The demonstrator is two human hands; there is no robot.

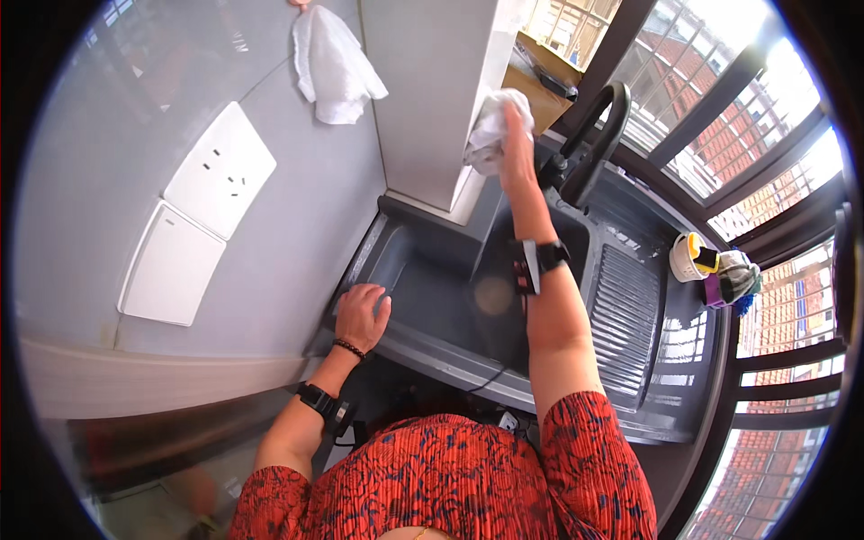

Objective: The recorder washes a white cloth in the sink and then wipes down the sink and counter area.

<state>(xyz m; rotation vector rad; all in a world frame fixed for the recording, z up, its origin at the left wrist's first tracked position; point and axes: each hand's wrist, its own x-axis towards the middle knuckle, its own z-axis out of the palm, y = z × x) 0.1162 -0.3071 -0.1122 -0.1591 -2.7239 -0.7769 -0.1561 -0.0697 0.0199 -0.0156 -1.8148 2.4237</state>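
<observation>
My right hand (518, 152) presses a crumpled white cloth (498, 131) against the side of the white wall pillar (432, 101), above the back of the sink. The fingers lie along the cloth. Below that arm lies the dark grey sink basin (432, 290). My left hand (362, 317) rests on the sink's left front rim, fingers a little apart, holding nothing. Another white cloth (337, 67) hangs from a hook on the grey wall at the upper left.
A black faucet (597, 145) arches right of my right hand. A ribbed drainboard (624, 324) spans the right side, with a white basket (687, 258) and a purple container (715, 290) by the barred windows. A cardboard box (533, 101) stands behind the pillar. Wall socket plates (221, 172) are at left.
</observation>
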